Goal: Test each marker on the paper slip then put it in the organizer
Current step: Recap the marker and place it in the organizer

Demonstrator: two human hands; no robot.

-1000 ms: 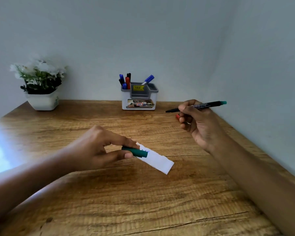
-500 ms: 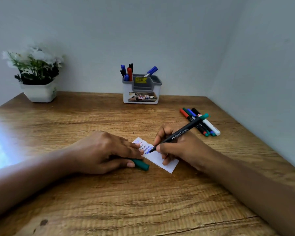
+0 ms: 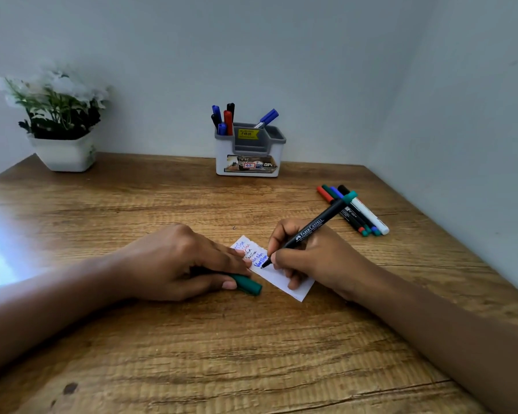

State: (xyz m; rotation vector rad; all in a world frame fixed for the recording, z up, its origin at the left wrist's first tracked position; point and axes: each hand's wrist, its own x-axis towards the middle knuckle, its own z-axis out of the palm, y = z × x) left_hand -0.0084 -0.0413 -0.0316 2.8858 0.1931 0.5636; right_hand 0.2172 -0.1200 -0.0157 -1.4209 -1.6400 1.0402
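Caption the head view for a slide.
Right hand tests a marker on the paper slip while left hand holds a green cap.

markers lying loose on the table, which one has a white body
The black-capped marker at the right edge of the row, nearest the wall; the other three have dark barrels.

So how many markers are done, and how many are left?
Done: several stored markers stand in the organizer, and the paper slip carries lines of writing. In hand: the right hand writes with the green marker while the left hand holds its green cap. Left: four loose markers lie on the table, untested it seems.
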